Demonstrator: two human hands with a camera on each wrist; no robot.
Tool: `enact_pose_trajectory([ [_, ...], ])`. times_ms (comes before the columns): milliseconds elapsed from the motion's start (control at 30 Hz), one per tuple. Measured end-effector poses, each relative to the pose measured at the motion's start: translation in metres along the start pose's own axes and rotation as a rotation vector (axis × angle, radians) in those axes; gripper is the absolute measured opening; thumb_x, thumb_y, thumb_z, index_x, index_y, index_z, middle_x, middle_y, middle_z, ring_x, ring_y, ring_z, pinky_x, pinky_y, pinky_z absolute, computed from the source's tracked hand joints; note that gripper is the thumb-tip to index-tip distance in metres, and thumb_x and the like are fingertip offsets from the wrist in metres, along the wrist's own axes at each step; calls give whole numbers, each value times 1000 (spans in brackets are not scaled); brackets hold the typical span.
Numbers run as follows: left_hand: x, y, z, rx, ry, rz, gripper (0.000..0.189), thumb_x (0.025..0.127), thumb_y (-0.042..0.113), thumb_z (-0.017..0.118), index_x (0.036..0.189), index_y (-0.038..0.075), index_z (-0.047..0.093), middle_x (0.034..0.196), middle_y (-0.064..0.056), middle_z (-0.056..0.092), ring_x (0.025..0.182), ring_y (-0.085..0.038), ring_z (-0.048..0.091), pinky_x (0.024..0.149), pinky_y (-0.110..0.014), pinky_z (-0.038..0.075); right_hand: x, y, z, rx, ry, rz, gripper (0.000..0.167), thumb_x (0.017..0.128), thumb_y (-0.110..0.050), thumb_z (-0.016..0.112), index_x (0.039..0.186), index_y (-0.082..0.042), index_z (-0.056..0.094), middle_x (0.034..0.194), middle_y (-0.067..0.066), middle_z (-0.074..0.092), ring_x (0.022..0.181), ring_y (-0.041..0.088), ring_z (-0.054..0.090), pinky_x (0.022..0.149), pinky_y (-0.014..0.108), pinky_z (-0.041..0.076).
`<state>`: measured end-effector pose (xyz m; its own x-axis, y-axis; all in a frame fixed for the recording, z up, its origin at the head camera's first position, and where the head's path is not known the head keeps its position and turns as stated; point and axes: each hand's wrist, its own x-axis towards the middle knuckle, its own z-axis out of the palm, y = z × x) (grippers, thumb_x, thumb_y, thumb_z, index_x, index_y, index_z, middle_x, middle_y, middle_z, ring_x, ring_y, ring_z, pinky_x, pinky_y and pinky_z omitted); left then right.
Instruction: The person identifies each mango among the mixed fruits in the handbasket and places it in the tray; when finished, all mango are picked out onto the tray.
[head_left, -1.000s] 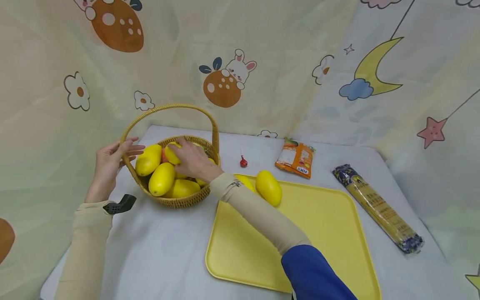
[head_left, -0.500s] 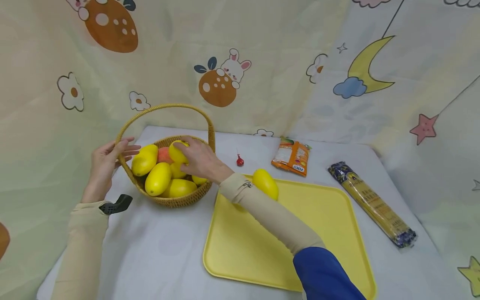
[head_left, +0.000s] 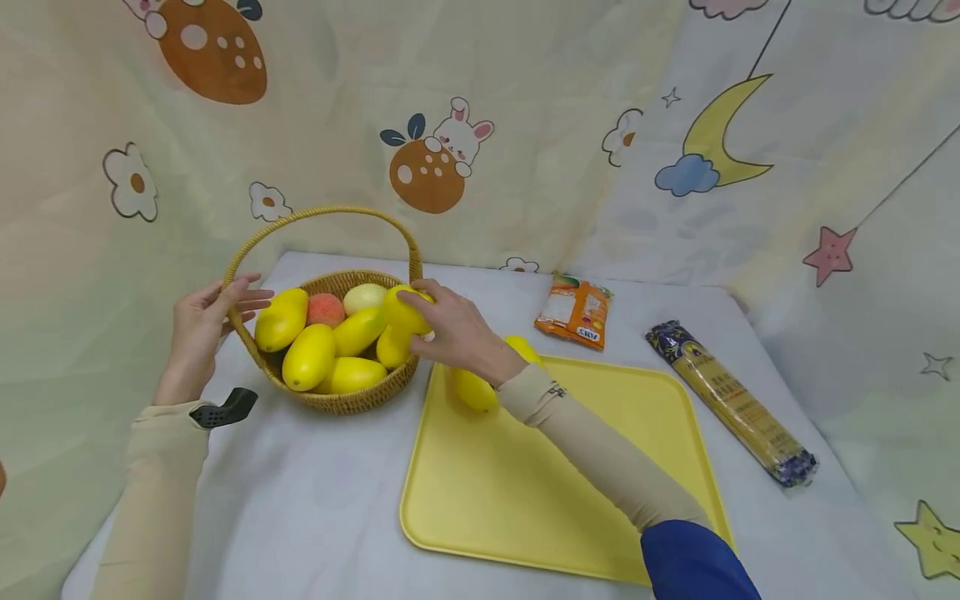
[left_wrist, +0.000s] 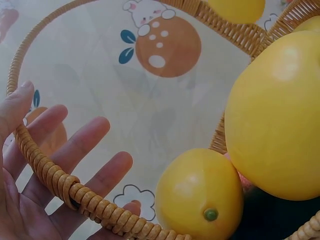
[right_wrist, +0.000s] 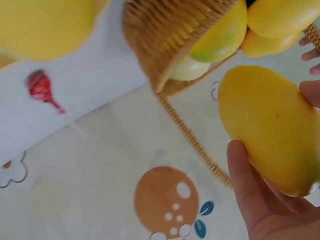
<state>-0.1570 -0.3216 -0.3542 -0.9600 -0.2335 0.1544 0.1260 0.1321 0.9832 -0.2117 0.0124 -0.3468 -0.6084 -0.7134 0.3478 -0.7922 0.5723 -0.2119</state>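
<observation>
The wicker basket [head_left: 347,405] at the left holds several yellow mangoes [head_left: 310,358], a red-orange peach-like fruit [head_left: 326,309] and a pale green fruit [head_left: 365,297]. My right hand [head_left: 463,332] grips one mango [head_left: 406,311] between thumb and fingers, over the basket's right rim. The right wrist view shows this mango [right_wrist: 272,125] up close, outside the basket opening. My left hand [head_left: 201,327] is at the left foot of the basket handle [left_wrist: 55,175], which lies across its palm and extended fingers.
A yellow tray [head_left: 540,475] lies right of the basket. On it are two mangoes, one [head_left: 474,390] near its left corner, the other [head_left: 522,348] partly behind my right wrist. An orange snack packet [head_left: 574,312], a long pasta packet [head_left: 731,404] and a red lollipop [right_wrist: 40,86] lie beyond.
My right hand has lifted the mango from among the fruit and moved it rightward to the basket rim, uncovering the peach-like and pale green fruits. My left hand stays at the handle.
</observation>
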Motion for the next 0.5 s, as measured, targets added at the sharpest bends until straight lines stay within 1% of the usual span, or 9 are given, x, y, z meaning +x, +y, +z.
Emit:
enact_pose_trajectory([
  [133, 0, 0, -1, -18, 0, -2, 44, 94, 39, 58, 127, 9, 61, 91, 14, 74, 88, -5, 69, 75, -10, 49, -24, 18, -6, -15, 50, 3, 53, 83, -17, 68, 133, -11, 54, 135, 13, 48, 104, 24, 58, 74, 33, 53],
  [200, 0, -1, -1, -26, -6, -4, 44, 94, 38, 59, 127, 9, 61, 91, 13, 74, 88, -5, 69, 76, -10, 49, -37, 26, -10, -21, 66, 12, 52, 83, -17, 68, 132, -10, 55, 135, 13, 49, 101, 24, 58, 72, 34, 53],
  [367, 0, 0, -1, -34, -13, -3, 41, 95, 37, 58, 126, 10, 62, 91, 13, 74, 86, -2, 68, 77, -10, 49, -68, 44, -21, -20, 95, 47, 52, 82, -16, 68, 131, -9, 55, 134, 15, 50, 93, 26, 60, 69, 36, 52],
  [500, 0, 1, -1, -45, -17, -4, 39, 95, 36, 57, 125, 11, 63, 90, 14, 74, 85, -1, 68, 76, -9, 49, -89, 57, -27, -30, 96, 97, 52, 82, -16, 68, 132, -9, 54, 134, 16, 50, 92, 28, 59, 72, 38, 53],
])
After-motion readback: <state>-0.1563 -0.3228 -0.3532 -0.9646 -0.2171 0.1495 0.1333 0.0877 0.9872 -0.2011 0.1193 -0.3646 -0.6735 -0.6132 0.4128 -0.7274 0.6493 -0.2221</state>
